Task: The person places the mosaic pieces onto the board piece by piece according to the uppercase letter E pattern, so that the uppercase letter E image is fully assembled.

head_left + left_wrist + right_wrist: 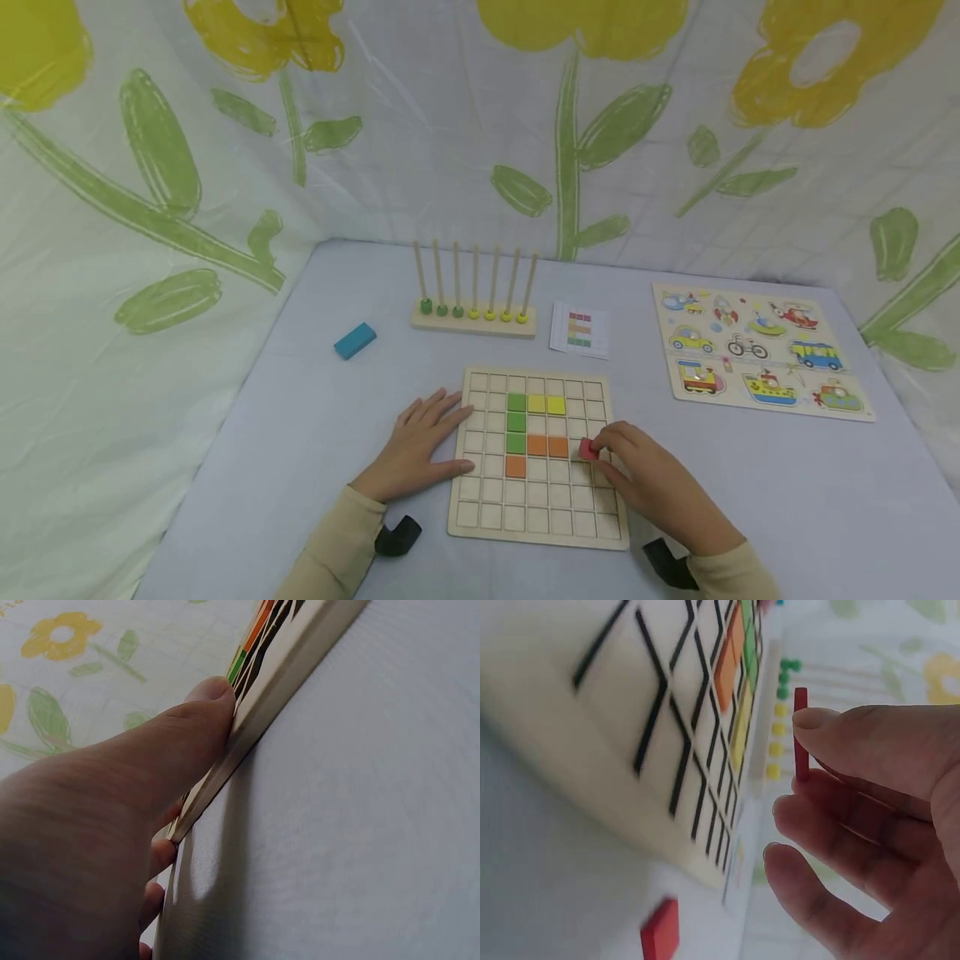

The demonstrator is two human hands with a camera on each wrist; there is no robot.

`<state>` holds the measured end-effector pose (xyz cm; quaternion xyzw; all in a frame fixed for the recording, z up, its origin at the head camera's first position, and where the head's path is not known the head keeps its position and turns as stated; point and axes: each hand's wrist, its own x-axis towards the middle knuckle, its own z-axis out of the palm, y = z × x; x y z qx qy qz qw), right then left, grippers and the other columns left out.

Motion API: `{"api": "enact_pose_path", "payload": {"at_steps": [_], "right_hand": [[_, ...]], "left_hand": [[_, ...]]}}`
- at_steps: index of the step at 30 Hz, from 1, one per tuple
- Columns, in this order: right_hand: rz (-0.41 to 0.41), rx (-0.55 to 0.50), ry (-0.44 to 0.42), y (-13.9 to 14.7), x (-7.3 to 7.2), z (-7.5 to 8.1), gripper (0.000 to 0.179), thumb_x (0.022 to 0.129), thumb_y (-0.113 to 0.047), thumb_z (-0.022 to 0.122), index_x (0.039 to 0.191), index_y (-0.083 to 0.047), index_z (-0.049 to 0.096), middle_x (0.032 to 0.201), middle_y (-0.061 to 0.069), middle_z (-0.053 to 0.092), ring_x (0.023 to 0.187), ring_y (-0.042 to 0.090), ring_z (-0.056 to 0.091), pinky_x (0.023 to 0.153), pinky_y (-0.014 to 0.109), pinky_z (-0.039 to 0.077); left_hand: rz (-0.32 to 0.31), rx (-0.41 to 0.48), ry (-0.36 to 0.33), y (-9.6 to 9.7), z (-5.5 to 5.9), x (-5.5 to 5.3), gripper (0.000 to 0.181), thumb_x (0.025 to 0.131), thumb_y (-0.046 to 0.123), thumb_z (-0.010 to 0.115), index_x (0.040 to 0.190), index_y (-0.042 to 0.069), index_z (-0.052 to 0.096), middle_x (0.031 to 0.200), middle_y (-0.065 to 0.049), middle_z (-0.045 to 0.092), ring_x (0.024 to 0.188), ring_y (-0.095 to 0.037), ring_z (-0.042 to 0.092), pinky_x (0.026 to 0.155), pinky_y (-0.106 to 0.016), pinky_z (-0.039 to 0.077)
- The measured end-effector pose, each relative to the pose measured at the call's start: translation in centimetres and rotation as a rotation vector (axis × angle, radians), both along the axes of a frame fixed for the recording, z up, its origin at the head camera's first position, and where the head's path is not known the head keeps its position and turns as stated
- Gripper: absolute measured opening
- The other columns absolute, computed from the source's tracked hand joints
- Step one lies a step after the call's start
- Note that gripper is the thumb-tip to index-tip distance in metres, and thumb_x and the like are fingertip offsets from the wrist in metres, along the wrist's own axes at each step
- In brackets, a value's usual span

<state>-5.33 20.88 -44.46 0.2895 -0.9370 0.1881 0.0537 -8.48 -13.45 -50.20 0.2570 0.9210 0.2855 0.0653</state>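
Note:
A square wooden grid board (491,517) lies on the table, with three green tiles (516,422), two yellow tiles (556,405) and three orange tiles (558,447) in its cells. My left hand (420,446) rests at the board's left edge, fingers spread, the thumb on the rim in the left wrist view. Between thumb and fingertips, my right hand (652,479) pinches a thin red square tile (801,735). It is held over the right part of the grid, edge-on in the right wrist view. Another red tile (660,930) lies on the table beside the board, hidden in the head view.
Behind the board stands a peg rack (474,321) with green and yellow beads. A card (580,330) printed with coloured squares lies right of it. A blue block (355,341) is at the left, a vehicle puzzle board (761,350) at the right. A flowered curtain (420,125) hangs behind.

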Motion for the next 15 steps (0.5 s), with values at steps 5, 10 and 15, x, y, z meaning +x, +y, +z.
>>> {"api": "enact_pose_path", "payload": {"at_steps": [5, 10, 15], "right_hand": [[0.108, -0.006, 0.009, -2.4, 0.6, -0.5, 0.024, 0.078, -0.018, 0.080, 0.097, -0.016, 0.065, 0.100, -0.009, 0.060, 0.092, 0.005, 0.055, 0.079, 0.021, 0.054], [0.209, -0.033, 0.017, -4.6, 1.0, -1.2, 0.021, 0.081, -0.019, 0.077, 0.098, -0.018, 0.065, 0.096, -0.012, 0.059, 0.088, 0.003, 0.054, 0.078, 0.018, 0.052], [0.246, -0.041, 0.020, -6.0, 1.1, -1.5, 0.019, 0.082, -0.020, 0.077, 0.097, -0.019, 0.066, 0.096, -0.012, 0.060, 0.089, 0.004, 0.056, 0.079, 0.020, 0.052]], "left_hand": [[0.000, -0.011, -0.005, -0.1, -0.1, 0.0, 0.077, 0.085, 0.058, 0.061, 0.149, 0.021, 0.036, 0.158, -0.002, 0.026, 0.148, -0.024, 0.012, 0.117, -0.050, 0.008], [0.002, -0.015, 0.002, -0.2, -0.2, 0.0, 0.077, 0.085, 0.058, 0.061, 0.149, 0.022, 0.036, 0.158, -0.001, 0.026, 0.148, -0.024, 0.012, 0.117, -0.051, 0.009], [-0.005, -0.002, 0.014, -0.2, -0.3, 0.0, 0.077, 0.085, 0.058, 0.061, 0.148, 0.021, 0.037, 0.157, -0.002, 0.027, 0.148, -0.025, 0.013, 0.117, -0.051, 0.009]]}}
